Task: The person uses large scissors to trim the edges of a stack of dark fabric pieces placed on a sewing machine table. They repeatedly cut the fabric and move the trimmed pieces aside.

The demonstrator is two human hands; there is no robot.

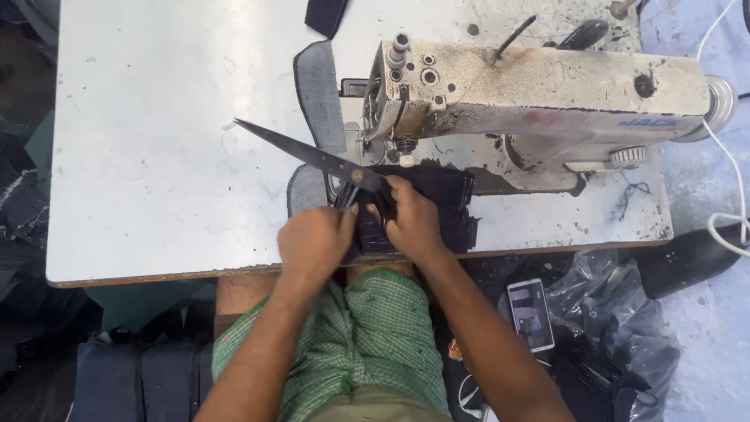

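At table edge, left hand gripping scissors

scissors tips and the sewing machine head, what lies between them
In the head view, a grey fabric strip lies between the scissors tips and the sewing machine head.

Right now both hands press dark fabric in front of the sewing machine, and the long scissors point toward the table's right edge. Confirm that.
One detail is wrong: the scissors point toward the upper left of the table, away from the sewing machine. The head view shows it. The rest holds: the left hand and right hand press the dark fabric in front of the machine.
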